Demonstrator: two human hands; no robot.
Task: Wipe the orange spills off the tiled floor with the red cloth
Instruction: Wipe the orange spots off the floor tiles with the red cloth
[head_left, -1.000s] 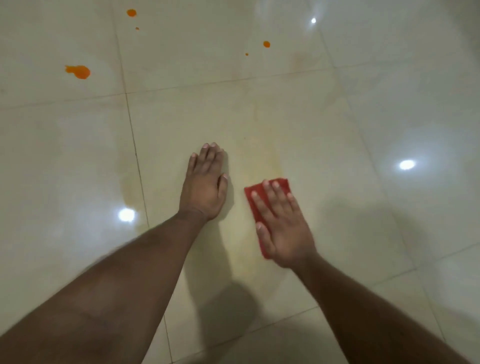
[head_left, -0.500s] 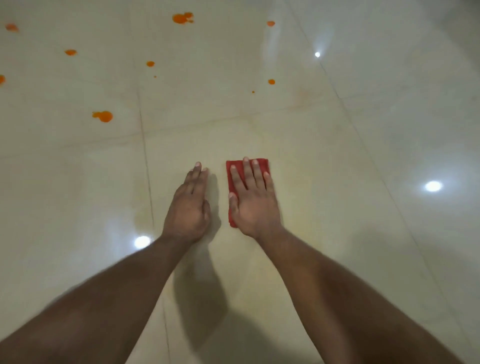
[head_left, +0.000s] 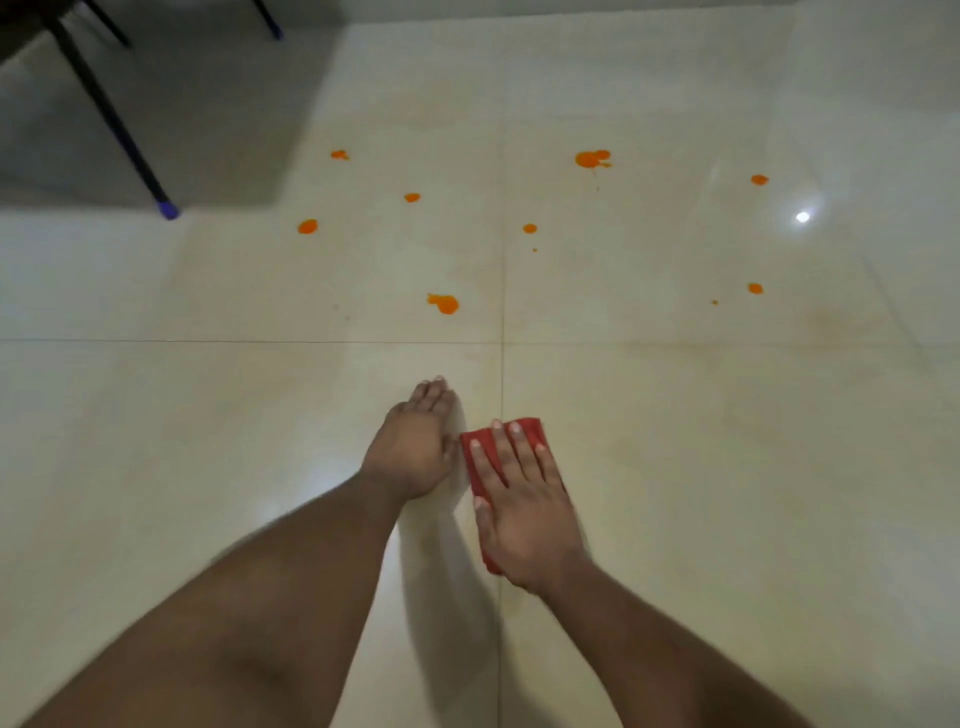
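My right hand (head_left: 524, 512) lies flat with straight fingers on the folded red cloth (head_left: 477, 452), pressing it to the cream tiled floor (head_left: 727, 467). My left hand (head_left: 415, 447) rests flat on the floor just left of the cloth. Several orange spills dot the tiles ahead. The nearest spill (head_left: 443, 303) is beyond my left hand. A bigger spill (head_left: 592, 158) lies farther back, and smaller orange drops (head_left: 755, 288) sit to the right. Faint orange smears tint the tiles around the cloth.
Dark chair legs (head_left: 111, 124) with a blue foot (head_left: 169, 210) stand at the far left on a grey shadowed patch. A bright light reflection (head_left: 802, 216) shines on the floor at the right. Tile joints cross just ahead of my hands.
The view has lifted, showing more spills and the chair legs. My right hand with the cloth has slid slightly back toward me; my left hand has stayed beside it.
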